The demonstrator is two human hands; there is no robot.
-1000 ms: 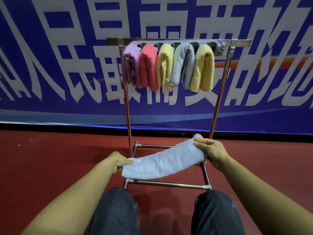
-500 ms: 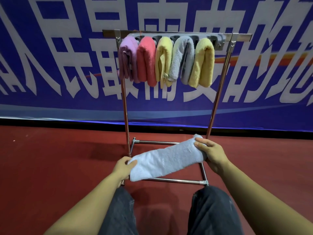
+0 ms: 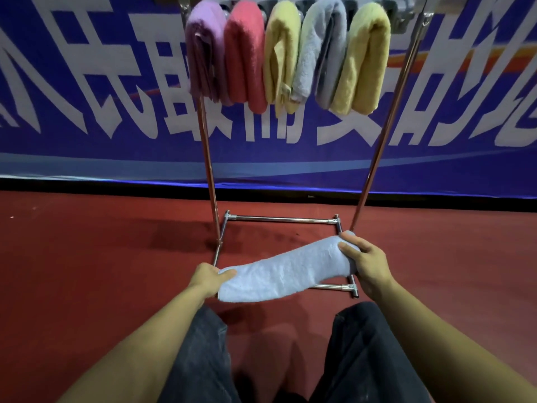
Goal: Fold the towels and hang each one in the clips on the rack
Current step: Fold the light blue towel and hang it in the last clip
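Since a second ago the rack has slid up the head view until its top bar is cut off at the edge, and the left hand [image 3: 209, 277] has shifted along to take the near end of the pale blue terry towel [image 3: 286, 271] from beside rather than beneath.

Both hands now grasp that towel, folded into a long strip and held in the air above the base of the chrome tube rack [image 3: 377, 146]. The left hand pinches the lower near corner with the thumb on top; the right hand [image 3: 366, 264] closes over the higher far end, fingers curled across it. Five folded towels hang side by side in the clips: lilac [image 3: 203, 53], coral pink [image 3: 245, 53], pale yellow [image 3: 282, 56], grey [image 3: 322, 50] and a second, deeper yellow [image 3: 363, 59].

The strip probably needs one more fold in half (the hung ones all show a doubled loop at the top). To do it well, bring the two ends together with the edges matched, keep the cloth taut so no layer slips, then lift the folded crown to whichever clip is free; an empty slot seems to sit right of the last yellow towel, though the frame crops it.
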